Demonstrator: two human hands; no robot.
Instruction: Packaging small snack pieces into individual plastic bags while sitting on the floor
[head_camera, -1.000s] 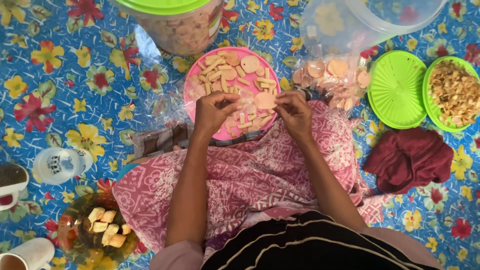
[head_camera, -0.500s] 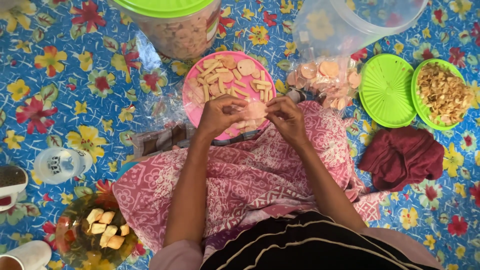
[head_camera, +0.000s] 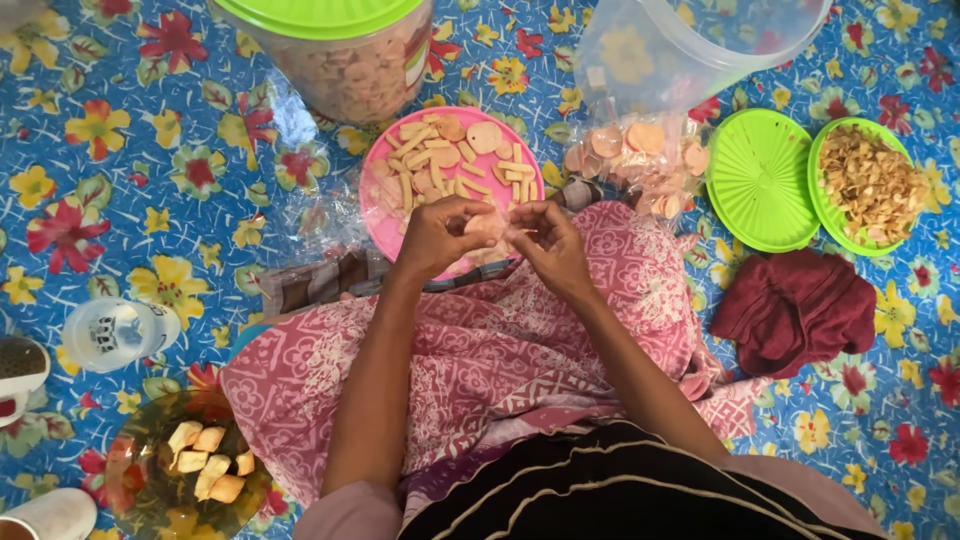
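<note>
My left hand (head_camera: 437, 238) and my right hand (head_camera: 545, 245) meet over the near rim of a pink plate (head_camera: 378, 222), fingertips pinched together on a small pale round cracker in a thin clear wrapper (head_camera: 492, 226). The plate holds stick-shaped and round crackers (head_camera: 447, 160). Both forearms rest above my lap, which is covered by pink patterned cloth (head_camera: 500, 340).
A clear jar with a green lid (head_camera: 340, 40) stands behind the plate. A clear bag of round crackers (head_camera: 640, 160), an empty clear tub (head_camera: 690, 50), a green lid (head_camera: 760, 180), a green bowl of chips (head_camera: 865, 185) and maroon cloth (head_camera: 795, 305) lie right. A glass dish of snacks (head_camera: 190, 465) sits left.
My hands have drawn closer together and slightly nearer to me, and the cracker between them is now mostly covered by my fingers. The view has shifted a little.
</note>
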